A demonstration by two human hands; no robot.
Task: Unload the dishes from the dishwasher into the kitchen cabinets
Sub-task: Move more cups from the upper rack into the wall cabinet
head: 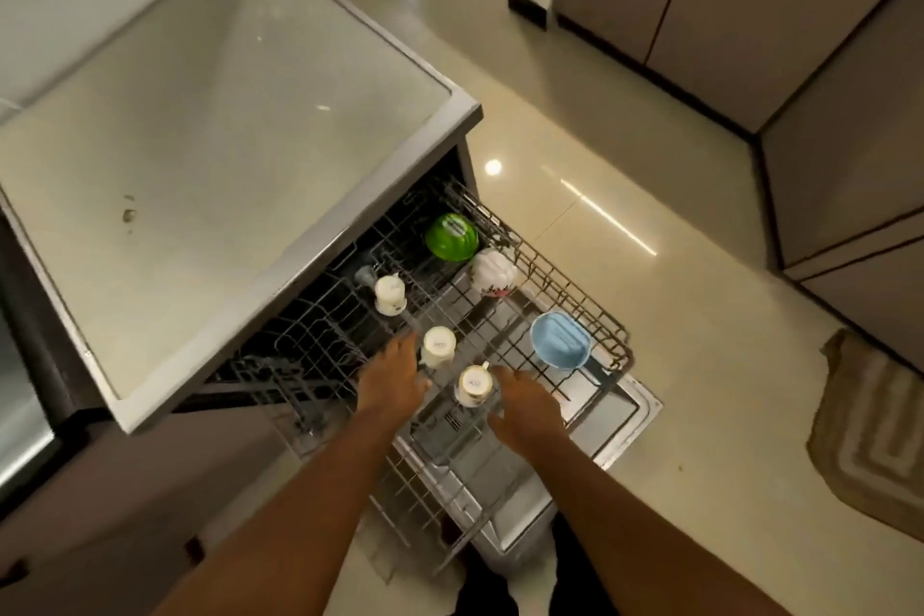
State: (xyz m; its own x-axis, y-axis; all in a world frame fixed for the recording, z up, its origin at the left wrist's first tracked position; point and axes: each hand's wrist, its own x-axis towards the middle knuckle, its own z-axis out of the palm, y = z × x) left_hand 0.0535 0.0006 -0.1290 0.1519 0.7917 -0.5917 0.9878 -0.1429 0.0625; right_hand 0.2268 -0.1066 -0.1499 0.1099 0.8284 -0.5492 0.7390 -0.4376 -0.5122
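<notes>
The dishwasher's wire rack [575,285] is pulled out over the open door [635,410]. Three white cups stand upside down in it: one at the back [390,294], one in the middle [439,346], one nearest me [474,384]. A green bowl [451,237], a white patterned bowl [492,272] and a blue bowl [560,340] lie further right. My left hand [390,378] hovers just left of the middle cup, fingers apart. Just right of the nearest cup, my right hand [525,408] is also open; whether it touches the cup is unclear.
A pale countertop [210,115] overhangs the dishwasher at the left. Grey cabinets [825,65] line the far right wall. A beige mat [875,430] lies on the glossy tiled floor at the right edge.
</notes>
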